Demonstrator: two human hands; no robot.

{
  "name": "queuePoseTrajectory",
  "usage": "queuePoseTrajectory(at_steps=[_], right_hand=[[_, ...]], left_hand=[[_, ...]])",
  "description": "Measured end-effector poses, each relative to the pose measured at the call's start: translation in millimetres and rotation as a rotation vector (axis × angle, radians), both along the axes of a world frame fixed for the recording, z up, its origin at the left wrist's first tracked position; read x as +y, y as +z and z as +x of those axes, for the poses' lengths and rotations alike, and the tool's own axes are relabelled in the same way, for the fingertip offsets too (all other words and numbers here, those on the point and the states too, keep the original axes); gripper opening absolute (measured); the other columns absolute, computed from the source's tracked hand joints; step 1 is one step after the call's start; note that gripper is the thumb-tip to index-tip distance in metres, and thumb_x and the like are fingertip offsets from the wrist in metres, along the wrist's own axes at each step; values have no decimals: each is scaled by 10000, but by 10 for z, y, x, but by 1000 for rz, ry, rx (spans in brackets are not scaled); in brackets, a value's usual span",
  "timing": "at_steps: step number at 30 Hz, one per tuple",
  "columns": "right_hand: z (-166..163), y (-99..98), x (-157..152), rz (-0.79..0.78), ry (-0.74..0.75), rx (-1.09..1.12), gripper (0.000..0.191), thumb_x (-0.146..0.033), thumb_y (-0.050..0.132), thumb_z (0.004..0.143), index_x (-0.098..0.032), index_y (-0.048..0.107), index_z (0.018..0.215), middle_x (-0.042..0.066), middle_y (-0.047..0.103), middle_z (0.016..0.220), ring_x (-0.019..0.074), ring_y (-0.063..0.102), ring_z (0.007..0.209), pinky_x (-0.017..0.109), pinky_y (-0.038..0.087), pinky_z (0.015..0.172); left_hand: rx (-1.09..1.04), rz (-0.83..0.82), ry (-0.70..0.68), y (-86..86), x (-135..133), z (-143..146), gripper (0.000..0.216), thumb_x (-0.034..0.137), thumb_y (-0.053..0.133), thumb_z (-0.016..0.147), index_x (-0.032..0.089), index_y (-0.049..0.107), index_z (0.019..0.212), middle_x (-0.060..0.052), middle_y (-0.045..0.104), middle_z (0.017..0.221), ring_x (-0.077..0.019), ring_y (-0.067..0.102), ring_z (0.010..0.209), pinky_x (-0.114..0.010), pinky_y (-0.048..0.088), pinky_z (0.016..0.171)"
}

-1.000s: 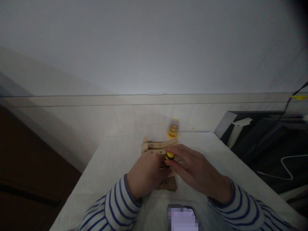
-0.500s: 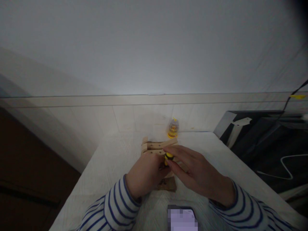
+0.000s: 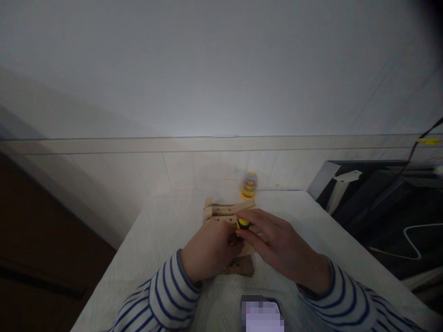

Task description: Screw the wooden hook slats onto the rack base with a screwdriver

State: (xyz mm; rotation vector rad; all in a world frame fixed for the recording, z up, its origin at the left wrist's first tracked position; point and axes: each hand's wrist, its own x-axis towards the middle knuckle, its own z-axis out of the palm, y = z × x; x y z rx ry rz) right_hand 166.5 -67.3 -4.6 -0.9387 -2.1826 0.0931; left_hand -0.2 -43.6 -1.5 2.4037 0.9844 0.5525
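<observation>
My right hand (image 3: 282, 244) pinches the yellow-and-black handle of a screwdriver (image 3: 243, 223) between thumb and fingers. The handle stands roughly upright over a light wooden frame (image 3: 221, 210) made of strips with holes in them; its tip is hidden. Curled against the near side of the frame, my left hand (image 3: 212, 249) grips it close to the screwdriver. My fingers cover much of the frame's near part. Just below my hands, a brown piece (image 3: 244, 266) with dark marks lies on the table.
A clear dome-shaped container (image 3: 249, 185) with a yellow base stands by the wall behind the frame. Near the front edge of the white-covered table (image 3: 148, 240) lies a phone (image 3: 263, 316). Dark panels and a white cable (image 3: 411, 240) are at the right.
My right fingers and the screwdriver handle have turned slightly, and less yellow shows below its black band. My left hand and the wooden frame stay nearly in place.
</observation>
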Motion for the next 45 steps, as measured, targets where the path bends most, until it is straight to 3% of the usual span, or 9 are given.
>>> queuePoseTrajectory(at_steps=[11, 18, 24, 39, 45], right_hand=[[-18, 16, -7, -17, -8, -5, 253, -205, 449, 897, -216, 468, 1150, 79, 631, 1048, 193, 599, 992, 385, 531, 821], [-4, 88, -43, -30, 25, -24, 366, -164, 455, 879, -189, 424, 1244, 100, 593, 1156, 186, 559, 1074, 377, 500, 892], [2, 91, -41, -13, 32, -57, 278, -178, 431, 904, -188, 485, 1176, 87, 616, 1104, 180, 564, 1060, 369, 509, 880], [3, 39, 14, -39, 46, 32, 234, -213, 484, 887, -231, 510, 1119, 61, 639, 1044, 185, 599, 990, 376, 522, 835], [-1, 60, 15, -68, 38, 18, 217, -202, 479, 888, -220, 508, 1102, 64, 631, 1051, 181, 588, 1003, 375, 511, 852]], left_hand=[[-33, -18, 70, 58, -29, 9, 128, 178, 545, 800, 158, 660, 850, -35, 689, 817, -166, 624, 721, -253, 444, 627], [3, -9, 84, 44, -36, 14, 140, 184, 535, 810, 141, 663, 772, -36, 678, 721, -150, 605, 614, -237, 423, 555], [-10, 15, 47, 36, -31, 19, 162, 158, 505, 816, 145, 661, 857, -54, 692, 822, -174, 631, 742, -260, 451, 650], [4, -53, 26, 17, -20, 13, 189, 103, 485, 751, 148, 641, 847, -38, 675, 783, -159, 609, 681, -239, 441, 592], [-29, -19, 70, 28, -30, 33, 151, 165, 527, 785, 153, 648, 874, -41, 683, 803, -168, 619, 702, -259, 444, 610]])
